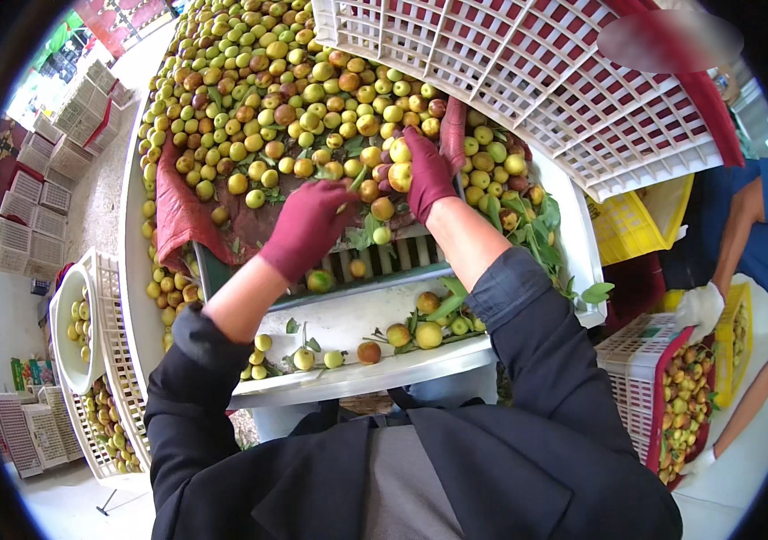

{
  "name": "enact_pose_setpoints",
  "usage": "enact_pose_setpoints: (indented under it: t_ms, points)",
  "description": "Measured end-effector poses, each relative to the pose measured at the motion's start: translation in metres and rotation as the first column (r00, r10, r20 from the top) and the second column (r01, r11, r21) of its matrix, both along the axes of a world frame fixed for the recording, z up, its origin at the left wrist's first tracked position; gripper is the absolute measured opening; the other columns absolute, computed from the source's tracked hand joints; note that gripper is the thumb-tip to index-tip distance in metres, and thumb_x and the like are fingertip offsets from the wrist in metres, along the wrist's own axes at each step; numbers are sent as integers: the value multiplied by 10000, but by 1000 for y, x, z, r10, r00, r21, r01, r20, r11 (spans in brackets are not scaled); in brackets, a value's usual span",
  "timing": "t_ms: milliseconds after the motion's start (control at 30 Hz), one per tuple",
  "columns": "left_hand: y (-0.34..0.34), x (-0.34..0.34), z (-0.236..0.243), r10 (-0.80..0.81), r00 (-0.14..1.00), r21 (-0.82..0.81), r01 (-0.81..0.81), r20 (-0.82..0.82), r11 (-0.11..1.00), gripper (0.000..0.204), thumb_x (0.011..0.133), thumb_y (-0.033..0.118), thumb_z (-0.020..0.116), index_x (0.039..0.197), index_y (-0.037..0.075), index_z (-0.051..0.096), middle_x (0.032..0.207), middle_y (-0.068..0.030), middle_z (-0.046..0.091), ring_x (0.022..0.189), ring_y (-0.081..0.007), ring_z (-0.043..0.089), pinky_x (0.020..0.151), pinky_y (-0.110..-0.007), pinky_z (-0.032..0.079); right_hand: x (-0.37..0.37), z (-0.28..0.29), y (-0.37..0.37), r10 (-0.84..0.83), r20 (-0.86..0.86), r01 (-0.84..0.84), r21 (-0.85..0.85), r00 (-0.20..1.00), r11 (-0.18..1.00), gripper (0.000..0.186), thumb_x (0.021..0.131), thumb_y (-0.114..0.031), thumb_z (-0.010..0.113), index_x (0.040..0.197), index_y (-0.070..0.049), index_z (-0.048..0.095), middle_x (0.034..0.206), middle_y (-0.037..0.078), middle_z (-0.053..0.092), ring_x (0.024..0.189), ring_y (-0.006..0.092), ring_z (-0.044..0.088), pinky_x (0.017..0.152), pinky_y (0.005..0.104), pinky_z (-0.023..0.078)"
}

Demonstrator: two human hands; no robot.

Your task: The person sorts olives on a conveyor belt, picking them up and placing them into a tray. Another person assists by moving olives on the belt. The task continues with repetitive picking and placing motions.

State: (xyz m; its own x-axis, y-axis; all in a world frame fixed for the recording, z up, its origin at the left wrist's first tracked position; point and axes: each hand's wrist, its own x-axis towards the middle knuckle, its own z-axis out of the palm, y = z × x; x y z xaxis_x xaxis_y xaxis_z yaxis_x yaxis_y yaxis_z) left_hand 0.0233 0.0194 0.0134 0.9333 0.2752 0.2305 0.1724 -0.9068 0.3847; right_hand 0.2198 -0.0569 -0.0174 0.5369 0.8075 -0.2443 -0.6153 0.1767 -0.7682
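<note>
Both my hands wear maroon gloves over a heap of green, yellow and brown jujubes point(312, 93). My right hand point(429, 175) curls around a few jujubes point(400, 176), pressed against its fingers and thumb. My left hand point(310, 225) is beside it, lower and to the left. Its fingers point toward the right hand, slightly smeared, with a slim green leaf point(359, 178) at the tips; whether it grips the leaf is unclear. Below both hands is a slatted grate in a green frame point(375, 278), where a few jujubes lie. Red cloth point(188, 211) lies under part of the heap.
A white crate point(510, 76) tilts over the heap at upper right. Loose jujubes and leaves lie on the white table's front ledge point(348, 382). Filled crates point(641, 360) stand at right, beside another person's gloved hand point(701, 310). A white basin point(78, 328) sits on a crate at left.
</note>
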Motion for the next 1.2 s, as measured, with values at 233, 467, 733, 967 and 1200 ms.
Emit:
enact_pose_setpoints:
  t_ms: [233, 467, 733, 967, 1200]
  points:
    - [20, 93, -13, 138, 990, 60, -140, 30, 988, 201, 796, 207, 646, 983, 135, 668, 994, -159, 617, 936, -382, 617, 786, -443, 510, 1, -10, 7, -337, 379, 334, 77, 862, 939, 370, 936, -364, 553, 1043, -13, 608, 964, 110, 656, 792, 207, 631, 695, 332, 496]
    - [19, 72, -31, 339, 932, 235, -303, -127, 923, 234, 780, 312, 667, 983, 196, 660, 1032, -122, 619, 914, -352, 639, 766, -463, 516, -29, 16, -4, -310, 741, 163, 266, 596, 950, 315, 950, -340, 583, 1097, -62, 594, 1029, 64, 640, 946, 186, 621, 821, 304, 494]
    - [32, 20, -37, 171, 985, -364, -170, -30, 916, 615, 815, 277, 734, 1373, 177, 496, 1210, -123, 635, 1006, -251, 652, 821, -355, 516, -69, 68, -80, -121, 562, -13, 228, 818, 974, 320, 940, -350, 609, 1053, -51, 599, 922, 52, 638, 882, 132, 595, 806, 274, 472]
    - [23, -12, -26, 418, 907, -913, -120, 60, 390, 328, 907, 380, 639, 1071, 100, 599, 900, 20, 603, 706, -76, 560, 537, -209, 423, -71, 49, -142, 6, 255, -97, 346, 967, 933, 334, 982, -376, 509, 1150, -87, 487, 851, 95, 598, 545, 194, 616, 436, 309, 488]
    - [-42, -17, -2, 100, 949, -538, 81, 299, 839, 215, 966, 228, 533, 1118, 80, 570, 966, -17, 594, 784, -104, 578, 582, -218, 440, -92, 21, -215, 191, 96, -212, 319, 977, 924, 394, 989, -430, 446, 1214, -107, 479, 971, 107, 615, 717, 172, 626, 515, 334, 546]
